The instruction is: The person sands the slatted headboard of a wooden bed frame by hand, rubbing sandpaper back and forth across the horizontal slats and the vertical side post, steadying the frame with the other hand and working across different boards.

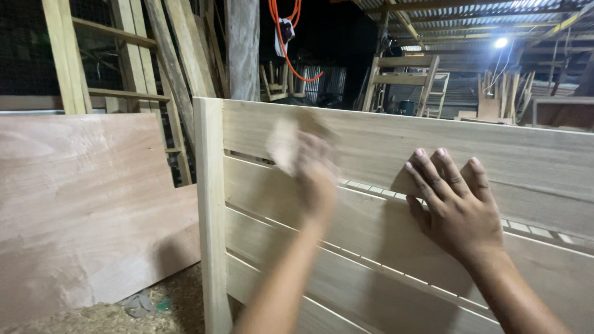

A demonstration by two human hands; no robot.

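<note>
1. Slatted wooden panel (pixel 396 204) stands upright in front of the person, filling centre and right of view; pale boards run sideways with narrow gaps, and a vertical post (pixel 210 216) forms its left edge.
2. Left hand (pixel 312 170) is motion-blurred, pressed against the upper boards, clasping a pale sheet, likely sandpaper (pixel 283 145); exact grip is hard to tell through the blur.
3. Right hand (pixel 455 207) lies flat on the panel with fingers spread, holding nothing, palm touching the wood.
4. Plywood sheet (pixel 80 210) leans just left of the panel.
5. Sawdust (pixel 124 315) covers the ground at its foot.
6. Timber frames (pixel 124 62) stand behind; an orange cable (pixel 281 43) hangs above.
7. Lamp (pixel 500 42) glows under the metal roof, top right.
</note>
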